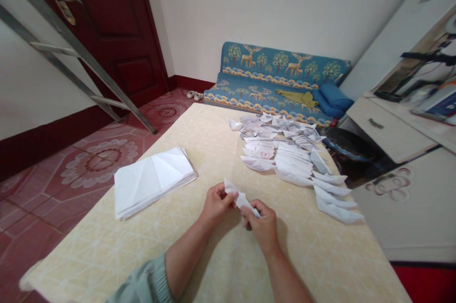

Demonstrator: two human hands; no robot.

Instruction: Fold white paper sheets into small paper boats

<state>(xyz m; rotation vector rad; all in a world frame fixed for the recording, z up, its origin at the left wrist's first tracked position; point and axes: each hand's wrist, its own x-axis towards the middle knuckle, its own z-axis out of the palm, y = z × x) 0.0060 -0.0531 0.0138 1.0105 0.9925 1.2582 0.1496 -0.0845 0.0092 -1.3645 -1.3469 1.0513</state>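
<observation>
Both my hands pinch one small folded white paper piece (pixel 239 197) just above the pale yellow table (pixel 199 127). My left hand (pixel 216 203) grips its left end, fingers closed. My right hand (pixel 261 224) grips its right end, fingers closed. To the left lies a stack of creased white paper sheets (pixel 151 179). To the right, several folded white paper boats (pixel 295 160) lie in rows and a heap.
A blue sofa (pixel 278 80) with a deer pattern stands beyond the table. A metal ladder (pixel 71 51) leans by the dark red door (pixel 107 23) at the left. A white cabinet (pixel 392 127) with a drawer stands at the right. The floor has red patterned tiles.
</observation>
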